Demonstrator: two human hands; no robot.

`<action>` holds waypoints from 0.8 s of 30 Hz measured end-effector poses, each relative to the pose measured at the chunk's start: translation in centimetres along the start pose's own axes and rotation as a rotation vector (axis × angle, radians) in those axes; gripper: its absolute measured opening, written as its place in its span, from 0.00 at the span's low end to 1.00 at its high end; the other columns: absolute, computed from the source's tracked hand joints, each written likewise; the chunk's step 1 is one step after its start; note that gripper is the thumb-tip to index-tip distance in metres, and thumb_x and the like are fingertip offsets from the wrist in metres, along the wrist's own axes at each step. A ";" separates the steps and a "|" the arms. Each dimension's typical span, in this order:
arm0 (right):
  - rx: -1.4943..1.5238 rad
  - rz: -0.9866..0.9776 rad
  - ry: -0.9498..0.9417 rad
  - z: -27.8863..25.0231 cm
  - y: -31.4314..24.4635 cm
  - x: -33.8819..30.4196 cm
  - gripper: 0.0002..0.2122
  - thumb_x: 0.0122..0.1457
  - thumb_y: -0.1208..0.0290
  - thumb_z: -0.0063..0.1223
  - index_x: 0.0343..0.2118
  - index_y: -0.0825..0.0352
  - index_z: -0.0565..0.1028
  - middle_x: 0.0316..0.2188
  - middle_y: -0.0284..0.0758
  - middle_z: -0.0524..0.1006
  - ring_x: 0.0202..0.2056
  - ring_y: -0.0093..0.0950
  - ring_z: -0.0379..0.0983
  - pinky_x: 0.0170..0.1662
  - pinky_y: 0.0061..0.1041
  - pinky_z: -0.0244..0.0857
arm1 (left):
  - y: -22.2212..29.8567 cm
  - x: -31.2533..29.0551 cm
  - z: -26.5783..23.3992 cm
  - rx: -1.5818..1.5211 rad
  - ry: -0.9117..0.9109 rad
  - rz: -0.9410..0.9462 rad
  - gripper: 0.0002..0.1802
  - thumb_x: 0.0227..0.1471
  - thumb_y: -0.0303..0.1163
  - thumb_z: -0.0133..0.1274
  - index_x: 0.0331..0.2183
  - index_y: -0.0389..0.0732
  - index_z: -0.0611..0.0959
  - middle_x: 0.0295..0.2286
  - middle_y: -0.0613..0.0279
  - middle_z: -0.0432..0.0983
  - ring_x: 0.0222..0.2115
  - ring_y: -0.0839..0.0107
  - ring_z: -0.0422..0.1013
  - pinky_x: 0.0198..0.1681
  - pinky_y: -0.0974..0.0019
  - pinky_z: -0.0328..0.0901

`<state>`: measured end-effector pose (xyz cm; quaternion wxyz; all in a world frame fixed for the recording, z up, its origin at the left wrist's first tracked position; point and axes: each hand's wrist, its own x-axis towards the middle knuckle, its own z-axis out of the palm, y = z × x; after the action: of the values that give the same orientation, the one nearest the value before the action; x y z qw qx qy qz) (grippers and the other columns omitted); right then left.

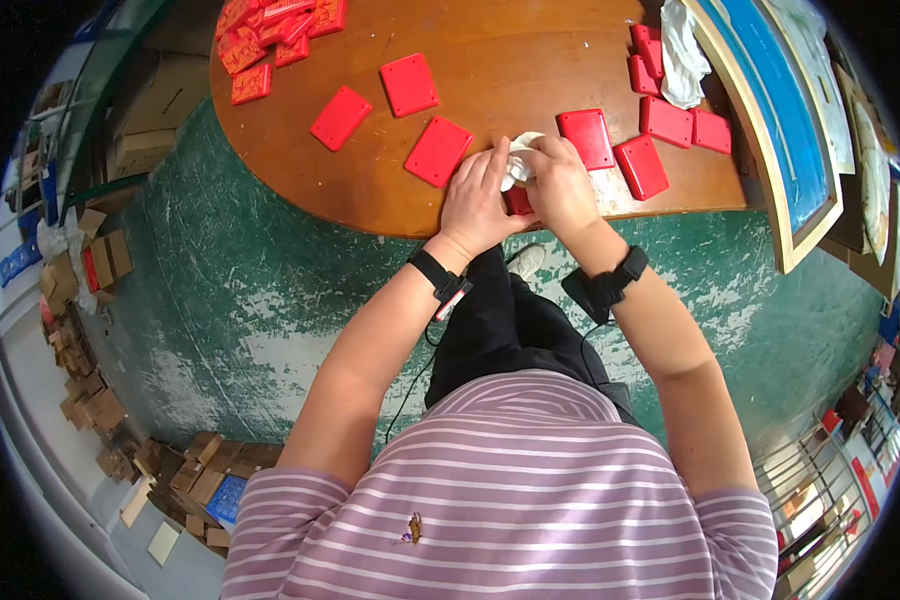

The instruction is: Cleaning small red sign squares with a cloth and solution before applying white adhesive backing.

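At the wooden table's [390, 200] near edge, my left hand [475, 200] and right hand [560, 185] close around a small glossy red plastic piece [518, 201], with a crumpled white cloth [518, 160] pressed on top.

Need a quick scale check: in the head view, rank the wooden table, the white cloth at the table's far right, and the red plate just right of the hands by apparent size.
1. Wooden table
2. White cloth
3. Red plate

The cloth lies farther from the camera and is crumpled, so its lead over the plate is slim.

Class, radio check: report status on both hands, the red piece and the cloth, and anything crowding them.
Left hand and right hand together at the table edge. Both on one red piece, white cloth pressed on it. Loose red plates lie close either side, none touching the hands.
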<state>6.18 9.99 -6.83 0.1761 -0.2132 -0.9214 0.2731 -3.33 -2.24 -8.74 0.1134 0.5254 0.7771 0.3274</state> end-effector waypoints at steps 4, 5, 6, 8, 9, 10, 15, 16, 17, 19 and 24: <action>0.009 -0.034 -0.050 -1.1 -1.2 -4.8 0.12 0.42 0.80 0.53 0.33 0.65 0.80 0.35 0.40 0.75 0.41 0.41 0.70 0.46 0.33 0.66 | -0.7 -0.4 0.0 0.009 0.014 0.032 0.57 0.28 0.46 0.69 0.57 0.34 0.61 0.46 0.48 0.68 0.50 0.54 0.64 0.56 0.57 0.59; 0.010 -0.035 -0.053 -0.9 -0.8 -4.9 0.12 0.42 0.80 0.53 0.33 0.65 0.80 0.35 0.40 0.75 0.41 0.41 0.70 0.46 0.33 0.66 | -0.7 -0.3 0.0 0.013 0.030 0.038 0.57 0.28 0.46 0.69 0.57 0.34 0.61 0.46 0.48 0.68 0.50 0.54 0.64 0.56 0.56 0.59; 0.023 -0.044 -0.044 -1.1 -0.8 -4.5 0.12 0.42 0.80 0.54 0.33 0.65 0.80 0.35 0.40 0.75 0.40 0.41 0.70 0.46 0.34 0.66 | -0.6 -0.3 0.0 0.014 0.041 0.049 0.57 0.28 0.46 0.69 0.57 0.35 0.61 0.46 0.49 0.68 0.50 0.54 0.64 0.56 0.56 0.59; 0.038 -0.052 -0.034 -0.9 -0.7 -3.2 0.13 0.41 0.80 0.54 0.33 0.65 0.80 0.36 0.41 0.75 0.40 0.41 0.70 0.46 0.34 0.67 | -0.4 -0.3 -0.1 0.024 0.037 0.050 0.57 0.28 0.47 0.69 0.57 0.35 0.61 0.46 0.48 0.68 0.50 0.53 0.63 0.56 0.56 0.59; 0.027 -0.012 -0.004 -0.4 -0.6 -1.8 0.12 0.41 0.80 0.53 0.32 0.65 0.79 0.35 0.41 0.75 0.40 0.41 0.70 0.45 0.35 0.67 | 0.0 0.0 -0.3 0.019 0.019 0.037 0.57 0.29 0.47 0.69 0.57 0.34 0.61 0.47 0.48 0.68 0.50 0.53 0.63 0.56 0.55 0.59; 0.014 0.030 0.030 0.0 -0.3 -0.6 0.11 0.41 0.80 0.53 0.31 0.66 0.79 0.34 0.41 0.75 0.39 0.41 0.70 0.45 0.35 0.67 | 0.1 0.2 -0.4 0.014 0.000 0.028 0.57 0.29 0.48 0.69 0.57 0.34 0.61 0.47 0.48 0.67 0.51 0.53 0.63 0.56 0.55 0.59; -0.029 0.113 0.121 1.0 1.3 2.0 0.04 0.42 0.79 0.51 0.23 0.69 0.76 0.27 0.43 0.74 0.35 0.43 0.71 0.41 0.37 0.67 | 0.7 0.0 -0.3 0.054 0.013 -0.004 0.59 0.28 0.49 0.70 0.57 0.33 0.60 0.48 0.49 0.66 0.51 0.52 0.61 0.55 0.54 0.57; 0.003 0.182 0.147 0.4 1.4 1.7 0.05 0.43 0.79 0.52 0.25 0.71 0.77 0.26 0.45 0.75 0.34 0.44 0.72 0.41 0.38 0.68 | 0.9 -0.2 -0.4 0.060 0.020 0.008 0.59 0.28 0.49 0.70 0.57 0.33 0.60 0.48 0.49 0.66 0.51 0.52 0.61 0.55 0.54 0.57; 0.095 0.258 0.200 -0.4 1.6 1.1 0.06 0.45 0.79 0.52 0.28 0.71 0.77 0.28 0.46 0.76 0.34 0.45 0.73 0.41 0.38 0.68 | 1.2 -0.4 -0.5 0.111 0.000 -0.021 0.59 0.28 0.49 0.70 0.57 0.33 0.60 0.48 0.49 0.66 0.52 0.53 0.61 0.55 0.53 0.57; 0.330 0.485 0.250 -2.4 1.8 0.0 0.09 0.50 0.76 0.54 0.33 0.72 0.78 0.33 0.48 0.77 0.37 0.42 0.76 0.42 0.35 0.68 | 2.1 -0.9 -0.9 0.176 -0.025 -0.077 0.60 0.28 0.51 0.70 0.58 0.34 0.59 0.52 0.49 0.63 0.53 0.53 0.59 0.56 0.52 0.55; 1.546 0.884 0.244 -8.3 3.1 -4.4 0.13 0.59 0.76 0.49 0.47 0.71 0.71 0.42 0.35 0.77 0.41 0.27 0.75 0.45 0.25 0.68 | 4.4 -0.4 -2.9 0.163 -0.072 -0.150 0.53 0.33 0.45 0.68 0.58 0.37 0.61 0.57 0.50 0.55 0.56 0.50 0.55 0.57 0.49 0.53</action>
<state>14.44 13.74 -2.95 0.2459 -0.3979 -0.2891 0.8352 -1.39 -2.67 -3.84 0.1224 0.4846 0.8337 0.2348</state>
